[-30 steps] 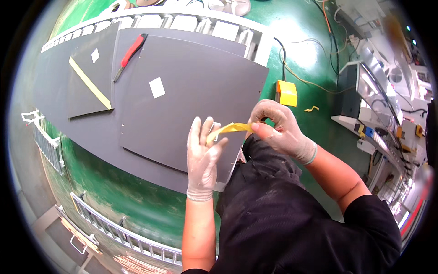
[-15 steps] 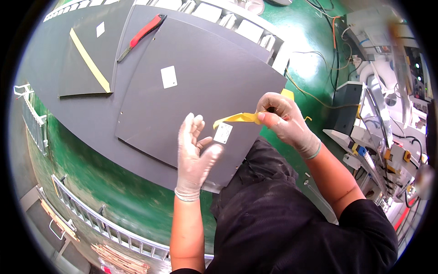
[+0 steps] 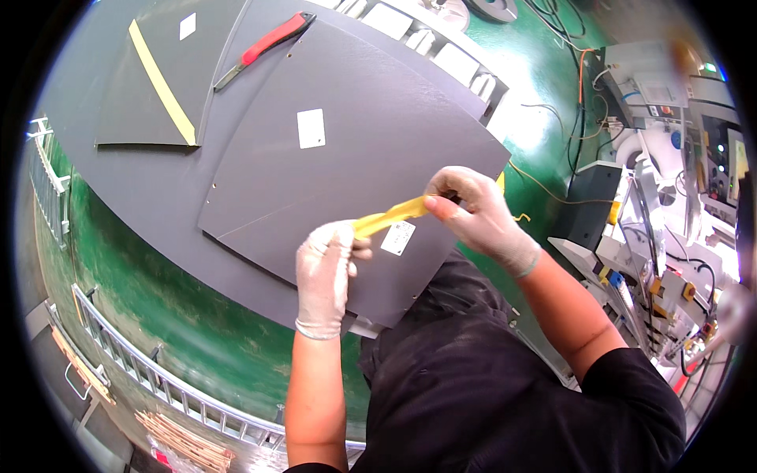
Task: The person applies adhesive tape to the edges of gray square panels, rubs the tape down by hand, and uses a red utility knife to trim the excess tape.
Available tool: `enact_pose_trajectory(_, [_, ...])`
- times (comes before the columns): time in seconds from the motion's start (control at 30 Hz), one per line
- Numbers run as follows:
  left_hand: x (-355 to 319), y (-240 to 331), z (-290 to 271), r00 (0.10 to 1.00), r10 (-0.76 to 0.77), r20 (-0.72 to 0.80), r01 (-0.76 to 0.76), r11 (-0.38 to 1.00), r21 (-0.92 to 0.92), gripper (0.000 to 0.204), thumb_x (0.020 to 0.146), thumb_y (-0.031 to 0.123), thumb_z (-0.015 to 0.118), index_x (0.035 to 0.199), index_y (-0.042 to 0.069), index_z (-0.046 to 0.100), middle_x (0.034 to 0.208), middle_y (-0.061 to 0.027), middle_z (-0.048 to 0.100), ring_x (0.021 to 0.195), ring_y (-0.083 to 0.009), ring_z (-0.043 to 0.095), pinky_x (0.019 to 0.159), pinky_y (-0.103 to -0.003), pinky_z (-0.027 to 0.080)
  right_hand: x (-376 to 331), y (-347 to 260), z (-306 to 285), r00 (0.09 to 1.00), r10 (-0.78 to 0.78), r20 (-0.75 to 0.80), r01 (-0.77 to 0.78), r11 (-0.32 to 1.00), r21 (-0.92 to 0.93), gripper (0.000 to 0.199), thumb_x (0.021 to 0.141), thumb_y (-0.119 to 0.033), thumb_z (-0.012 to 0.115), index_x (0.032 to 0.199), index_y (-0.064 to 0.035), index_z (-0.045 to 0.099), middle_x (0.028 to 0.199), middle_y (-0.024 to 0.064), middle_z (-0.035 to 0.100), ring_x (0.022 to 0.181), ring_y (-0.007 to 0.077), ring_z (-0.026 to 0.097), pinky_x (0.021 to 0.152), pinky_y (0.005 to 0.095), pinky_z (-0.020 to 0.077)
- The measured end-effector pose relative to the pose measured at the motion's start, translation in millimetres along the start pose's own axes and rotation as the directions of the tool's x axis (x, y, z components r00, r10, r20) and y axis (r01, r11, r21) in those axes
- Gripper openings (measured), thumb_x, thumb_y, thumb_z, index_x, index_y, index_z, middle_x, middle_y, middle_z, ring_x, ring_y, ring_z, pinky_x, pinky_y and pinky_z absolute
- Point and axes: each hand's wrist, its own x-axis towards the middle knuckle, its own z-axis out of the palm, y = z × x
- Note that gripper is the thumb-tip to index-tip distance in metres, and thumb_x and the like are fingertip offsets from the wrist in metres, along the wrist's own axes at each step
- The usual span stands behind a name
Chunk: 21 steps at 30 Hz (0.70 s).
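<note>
A crumpled strip of yellow tape (image 3: 388, 218) stretches between my two gloved hands, above a dark grey panel (image 3: 276, 185). My left hand (image 3: 325, 264) pinches its left end between thumb and fingers. The other end is gripped by my right hand (image 3: 467, 206), whose fingers are curled inward. Just under the tape lies a white label (image 3: 398, 237) on the panel; a second white label (image 3: 311, 128) sits farther back. A red-handled saw (image 3: 270, 42) with a narrow blade rests across the panel's far left corner.
To the left lies a smaller dark panel (image 3: 134, 102) bearing a yellow tape strip (image 3: 162, 83). Beneath both is a larger grey board (image 3: 177, 213). A silver ladder (image 3: 181, 390) and thin wooden sticks (image 3: 185, 440) are at lower left. Machinery with cables (image 3: 646, 197) stands right, over green floor (image 3: 544, 130).
My left hand, open half a second ago, has closed on the free end of the yellow tape. My right hand has shifted slightly left, and the view has moved a little.
</note>
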Motion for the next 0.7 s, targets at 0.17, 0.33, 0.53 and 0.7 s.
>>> enact_pose_trajectory(0.17, [27,-3,-16,0.993,-0.014,-0.121,0.019,0.999,0.041,0.030,0.107,0.028,0.058,0.105,0.000,0.067,0.081,-0.0009,0.064,0.072,-0.0065,0.059,0.059,-0.019,0.044,16,26,40,0.983,0.179,-0.028,-0.162,0.938,0.306,0.013,0.095,-0.012,0.067,0.096,0.0010,0.066,0.076,0.0013,0.060,0.069,0.0084,0.053,0.063,0.0268,0.0462])
enact_pose_trajectory(0.33, [28,-8,-8,0.980,0.181,-0.086,-0.165,0.972,0.164,0.030,0.107,0.029,0.057,0.114,0.001,0.063,0.102,-0.0038,0.065,0.090,-0.0100,0.063,0.080,-0.025,0.052,33,40,37,0.978,0.207,-0.022,-0.190,0.931,0.312,0.013,0.096,-0.013,0.066,0.097,0.0002,0.065,0.076,0.0008,0.059,0.068,0.0085,0.053,0.063,0.0262,0.0464])
enact_pose_trajectory(0.53, [26,-11,8,0.994,0.078,-0.076,-0.089,0.984,-0.157,0.020,0.103,0.019,0.063,0.114,0.003,0.058,0.104,-0.0080,0.066,0.092,-0.0131,0.068,0.080,-0.026,0.055,31,50,37,0.995,0.096,-0.040,-0.079,0.946,0.315,0.015,0.097,-0.015,0.066,0.101,-0.0006,0.065,0.087,0.0043,0.063,0.077,0.0106,0.058,0.070,0.0280,0.0501])
enact_pose_trajectory(0.7, [26,-15,5,0.994,-0.074,-0.079,0.053,0.969,-0.242,0.021,0.102,0.020,0.065,0.112,0.002,0.059,0.095,-0.0055,0.066,0.078,-0.0094,0.064,0.069,-0.022,0.052,14,27,42,0.980,0.200,0.007,-0.163,0.779,0.605,0.015,0.104,-0.014,0.060,0.106,0.0008,0.061,0.091,0.0054,0.064,0.079,0.0125,0.064,0.070,0.0274,0.0545])
